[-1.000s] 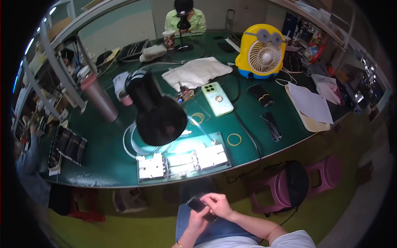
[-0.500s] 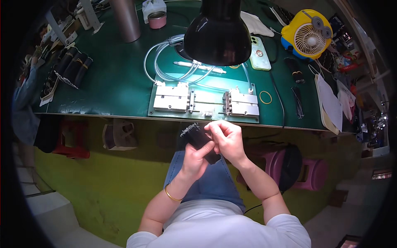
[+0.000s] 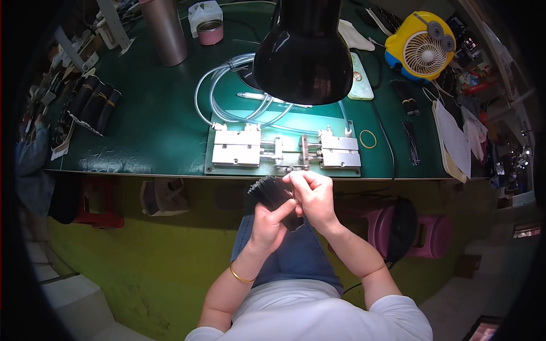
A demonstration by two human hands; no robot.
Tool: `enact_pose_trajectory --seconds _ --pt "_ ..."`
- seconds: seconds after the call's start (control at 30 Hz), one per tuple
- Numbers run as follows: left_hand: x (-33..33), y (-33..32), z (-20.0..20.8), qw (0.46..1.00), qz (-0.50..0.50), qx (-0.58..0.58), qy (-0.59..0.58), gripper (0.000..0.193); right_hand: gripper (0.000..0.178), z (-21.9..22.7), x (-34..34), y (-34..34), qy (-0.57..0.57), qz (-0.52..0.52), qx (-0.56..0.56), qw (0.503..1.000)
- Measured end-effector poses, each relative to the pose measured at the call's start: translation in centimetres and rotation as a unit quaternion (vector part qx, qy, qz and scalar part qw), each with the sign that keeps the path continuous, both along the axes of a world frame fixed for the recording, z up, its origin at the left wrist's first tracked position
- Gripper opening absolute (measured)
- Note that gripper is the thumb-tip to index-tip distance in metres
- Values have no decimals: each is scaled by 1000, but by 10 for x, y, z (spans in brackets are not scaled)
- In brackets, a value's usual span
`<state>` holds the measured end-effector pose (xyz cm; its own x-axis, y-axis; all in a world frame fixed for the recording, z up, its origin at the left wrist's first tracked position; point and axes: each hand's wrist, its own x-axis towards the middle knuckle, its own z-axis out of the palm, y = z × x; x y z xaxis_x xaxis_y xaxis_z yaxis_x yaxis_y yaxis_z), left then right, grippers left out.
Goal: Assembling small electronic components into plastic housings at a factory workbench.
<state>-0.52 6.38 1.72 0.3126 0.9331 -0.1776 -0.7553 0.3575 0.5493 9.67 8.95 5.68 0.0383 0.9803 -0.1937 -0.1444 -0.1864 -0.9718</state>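
My left hand (image 3: 269,225) is wrapped round a bundle of thin black wires (image 3: 269,192) with pale, frayed-looking ends, held over my lap just off the table's front edge. Against the bundle's right side, my right hand (image 3: 314,199) is closed in a pinch; whatever lies between its fingertips is too small to make out. Just beyond my hands is a metal fixture on a plate. Its left silver cylinder block (image 3: 236,149) and right silver cylinder block (image 3: 339,151) face each other, rods extended, with jaws near the middle.
A black lamp (image 3: 303,62) hangs over the fixture, with coiled clear tubes (image 3: 211,94) behind it. The green table (image 3: 148,131) also bears black wire bundles (image 3: 94,102) at left, a phone (image 3: 360,79), a rubber band (image 3: 368,138), a yellow fan (image 3: 422,48) and papers (image 3: 452,136) at right.
The fixture's two jaws have moved inward from their blocks toward each other. My hands stay at the wire bundle, nearly unmoved. The whole view has shifted slightly.
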Motion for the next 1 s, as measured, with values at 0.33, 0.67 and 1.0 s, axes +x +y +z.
enact_pose_trajectory --seconds 0.33,0.67,1.0 --pt "1 1 5 1000 -5 -13 2 10 20 1 1 3 5 -4 -9 1000" --pt "-6 -1 12 1000 -13 -14 5 10 17 6 -3 -5 -26 19 32 999" --pt "-4 -1 6 999 -11 -38 -4 9 18 0 -3 -3 -28 -41 14 999"
